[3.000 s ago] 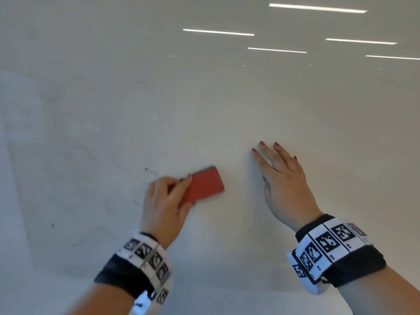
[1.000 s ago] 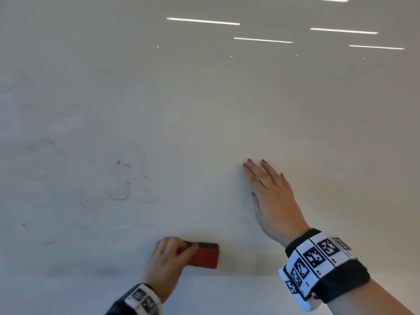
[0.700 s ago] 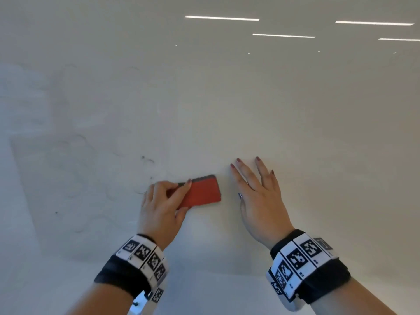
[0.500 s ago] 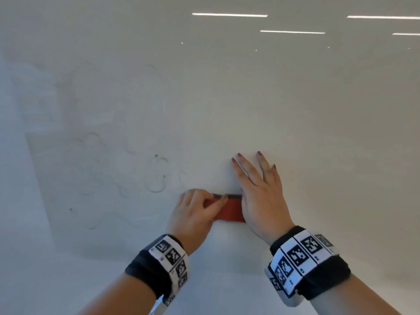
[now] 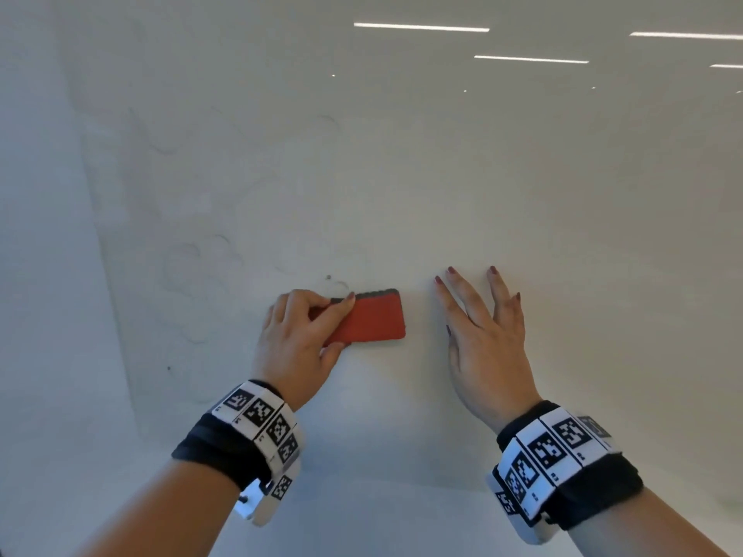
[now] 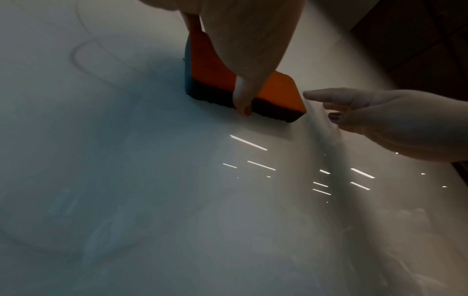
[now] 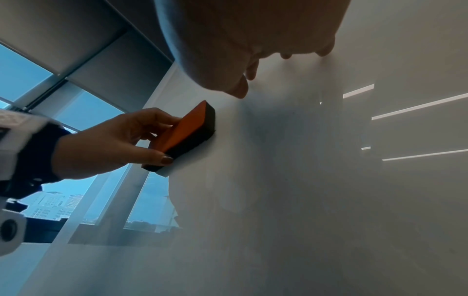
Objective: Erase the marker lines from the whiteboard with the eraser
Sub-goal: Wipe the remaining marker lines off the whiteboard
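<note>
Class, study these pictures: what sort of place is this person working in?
Probably an office or meeting room in a city building: a glossy whiteboard reflecting strip ceiling lights, and a large window with roller blinds overlooking other buildings.

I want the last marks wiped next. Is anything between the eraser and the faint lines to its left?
Nothing visible. The eraser, gripped by the left hand, lies on the whiteboard beside the faint lines; the right hand rests opposite.
</note>
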Tool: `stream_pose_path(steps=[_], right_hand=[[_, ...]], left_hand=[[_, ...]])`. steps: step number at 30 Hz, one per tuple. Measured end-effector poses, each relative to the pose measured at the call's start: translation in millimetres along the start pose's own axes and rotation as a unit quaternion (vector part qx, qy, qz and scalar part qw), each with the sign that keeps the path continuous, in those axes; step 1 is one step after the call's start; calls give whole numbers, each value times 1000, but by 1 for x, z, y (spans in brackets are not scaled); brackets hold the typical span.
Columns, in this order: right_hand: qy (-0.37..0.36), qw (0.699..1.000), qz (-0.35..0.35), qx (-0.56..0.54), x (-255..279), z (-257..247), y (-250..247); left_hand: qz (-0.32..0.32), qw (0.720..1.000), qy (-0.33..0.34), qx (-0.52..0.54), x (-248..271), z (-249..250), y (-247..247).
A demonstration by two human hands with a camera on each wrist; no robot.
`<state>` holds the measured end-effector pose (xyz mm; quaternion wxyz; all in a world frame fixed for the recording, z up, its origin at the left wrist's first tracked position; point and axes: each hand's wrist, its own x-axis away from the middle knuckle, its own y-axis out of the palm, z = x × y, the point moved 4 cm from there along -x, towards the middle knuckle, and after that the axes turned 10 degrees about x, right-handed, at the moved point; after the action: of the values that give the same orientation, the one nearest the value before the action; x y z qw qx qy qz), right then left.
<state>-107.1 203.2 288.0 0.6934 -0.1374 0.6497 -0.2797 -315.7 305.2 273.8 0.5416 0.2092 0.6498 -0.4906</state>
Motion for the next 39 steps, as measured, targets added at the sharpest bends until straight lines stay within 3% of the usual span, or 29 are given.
stream_pose_path(steps=[7,11,18,22,27,33,39], right_hand=[[28,999,16,-12,-4,-11,0],[35,999,24,0,-5,-14,-1],[40,999,27,20,-6,-20,1],[42,999,15,22,-7,-19,1],[44,998,11,36,-7,-20,3],[46,998,3,47,-8,-20,2],[39,998,3,41,-7,-18,3]], left_hand=[[-9,999,34,24,-3,18,11],[-64,994,79,26,30,23,33],[-96,992,85,-2,83,-14,35],[-32,999,18,17,60,-32,7],[42,998,-36,12,-11,-35,-30],[55,998,-2,-3,-63,-10,-37],[43,998,17,-31,-54,0,-25]])
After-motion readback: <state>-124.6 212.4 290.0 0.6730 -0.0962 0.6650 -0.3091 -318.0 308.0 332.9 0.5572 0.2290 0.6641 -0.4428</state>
